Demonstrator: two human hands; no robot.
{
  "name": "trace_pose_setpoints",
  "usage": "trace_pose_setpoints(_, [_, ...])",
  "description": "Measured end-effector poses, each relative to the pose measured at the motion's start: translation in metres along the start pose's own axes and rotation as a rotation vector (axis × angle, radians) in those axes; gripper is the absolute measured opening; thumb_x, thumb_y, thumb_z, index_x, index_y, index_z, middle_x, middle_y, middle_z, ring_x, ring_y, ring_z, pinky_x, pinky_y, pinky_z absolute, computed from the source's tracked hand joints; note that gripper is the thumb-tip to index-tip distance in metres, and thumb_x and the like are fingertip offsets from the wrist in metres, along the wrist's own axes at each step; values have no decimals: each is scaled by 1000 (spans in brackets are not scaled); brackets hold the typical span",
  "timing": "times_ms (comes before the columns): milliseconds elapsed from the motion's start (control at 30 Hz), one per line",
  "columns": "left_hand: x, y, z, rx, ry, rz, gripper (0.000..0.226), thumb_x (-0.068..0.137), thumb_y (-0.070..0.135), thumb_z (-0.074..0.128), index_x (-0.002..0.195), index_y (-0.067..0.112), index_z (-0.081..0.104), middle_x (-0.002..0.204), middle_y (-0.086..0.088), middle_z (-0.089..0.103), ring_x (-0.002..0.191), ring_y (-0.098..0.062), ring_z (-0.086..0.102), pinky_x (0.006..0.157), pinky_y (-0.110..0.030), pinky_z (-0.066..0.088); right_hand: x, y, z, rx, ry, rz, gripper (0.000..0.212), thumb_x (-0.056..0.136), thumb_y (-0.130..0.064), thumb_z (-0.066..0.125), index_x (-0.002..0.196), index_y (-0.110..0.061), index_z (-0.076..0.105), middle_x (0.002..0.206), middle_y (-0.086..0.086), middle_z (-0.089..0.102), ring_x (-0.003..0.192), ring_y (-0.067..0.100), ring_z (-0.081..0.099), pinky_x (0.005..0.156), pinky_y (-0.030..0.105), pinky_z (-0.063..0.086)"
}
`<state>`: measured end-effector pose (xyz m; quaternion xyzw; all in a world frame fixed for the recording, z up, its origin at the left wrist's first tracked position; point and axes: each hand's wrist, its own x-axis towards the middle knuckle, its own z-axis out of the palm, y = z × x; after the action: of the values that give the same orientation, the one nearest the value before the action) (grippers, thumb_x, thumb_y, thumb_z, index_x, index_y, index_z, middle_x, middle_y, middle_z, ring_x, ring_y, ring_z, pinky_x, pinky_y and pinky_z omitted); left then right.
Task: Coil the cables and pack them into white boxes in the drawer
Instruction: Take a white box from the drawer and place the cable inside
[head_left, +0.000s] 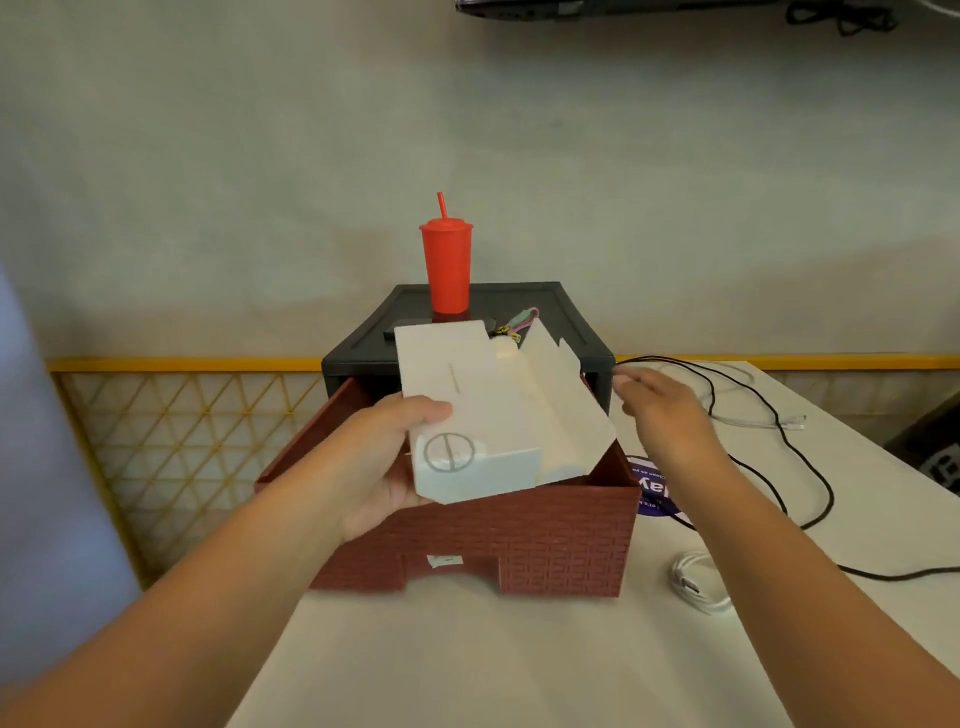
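Forearms: bare; left forearm comes in from the lower left corner, right forearm from the lower right.
Table: white top, fills the lower centre and right of frame.
Left hand: centre-left; thumb on top of the white box, fingers curled beneath its near left corner. Firm hold.
White box: centre of frame, tilted, flaps standing open on the far and right sides; grey circle-and-bar mark by the near corner. Held above the open drawer. Contents not clear.
Drawer: red-brown, brick-pattern front, pulled out toward the camera from the black cabinet.
Right hand: right of centre, fingers nearly straight, holding nothing; apart from the box, near the cabinet's right front corner. Slightly blurred.
Black cable: uncoiled, loose on the table at right, looping out to the right edge.
White cable: coiled, lower right, on the table just beside the right forearm.
Second white cable: loose, mid right.
Cabinet top: red tumbler with straw, upright at the back; a small pink-and-green item behind the box, too small to identify.
Purple sticker: on the table between drawer and right forearm, partly hidden.
Left of frame: yellow lattice rail.
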<state>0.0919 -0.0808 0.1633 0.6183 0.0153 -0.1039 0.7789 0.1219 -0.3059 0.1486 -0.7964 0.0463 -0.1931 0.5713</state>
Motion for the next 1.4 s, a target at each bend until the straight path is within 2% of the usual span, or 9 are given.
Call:
trace_pose_setpoints(200, [-25,-33,17,-338,-93,185,68,66,4,60,131,19,46,120,-6,65,102,-25,66,64,-38,59,-73,-8,-1,483,-9,-108,39,90,-28,55,127,-36,46,107,-13,57,103,0,56,83,19,44])
trace_pose_setpoints(400, [-48,-68,42,-387,-94,224,79,61,-9,66,130,19,41,119,-12,65,103,-32,65,77,-52,56,-106,7,18,670,-198,15,63,68,-23,62,127,-37,43,110,-4,67,100,19,65,80,45,56])
trace_pose_setpoints(533, [-56,-77,27,-356,96,293,70,64,0,62,127,22,43,115,-7,66,102,-26,66,73,-44,58,-111,18,5,596,-295,81,49,83,-9,56,125,-34,48,102,-8,70,82,12,69,58,30,54])
trace_pose_setpoints(633, [-61,-88,-5,-168,288,293,64,76,-3,62,126,31,41,108,5,66,98,-19,65,78,-40,53,-116,33,-6,524,-317,140,48,87,-4,45,121,-36,54,104,-7,71,92,14,67,75,32,53])
trace_pose_setpoints(867, [-81,-140,-33,172,215,175,52,85,1,62,111,45,53,93,30,68,87,8,64,75,-20,50,-154,59,1,358,-376,189,43,87,-9,51,109,-45,60,105,-26,67,98,-10,60,68,4,44])
trace_pose_setpoints(1000, [-78,-150,-28,387,239,116,52,91,19,55,137,37,38,130,24,45,120,5,40,96,-16,28,-162,72,11,240,-354,252,44,92,-4,42,112,-38,62,96,-25,69,87,-13,61,61,0,39])
trace_pose_setpoints(1133, [-69,-150,-25,399,250,68,54,94,13,51,144,20,32,132,15,43,112,3,37,91,-13,25,-160,87,19,110,-296,268,43,95,-7,40,132,-27,49,127,-15,57,118,1,49,89,12,32])
trace_pose_setpoints(1267, [-62,-150,-22,379,348,99,31,89,6,58,110,29,61,87,34,63,76,14,57,73,-11,40,-155,86,21,94,-244,250,36,94,1,40,113,-26,53,110,-16,57,101,4,49,80,13,32])
trace_pose_setpoints(1400, [-55,-145,-23,234,525,120,45,87,6,62,129,17,52,117,6,57,109,-11,54,91,-25,37,-146,82,21,139,-138,295,33,92,-7,47,118,-28,51,124,-4,55,110,15,53,82,23,36])
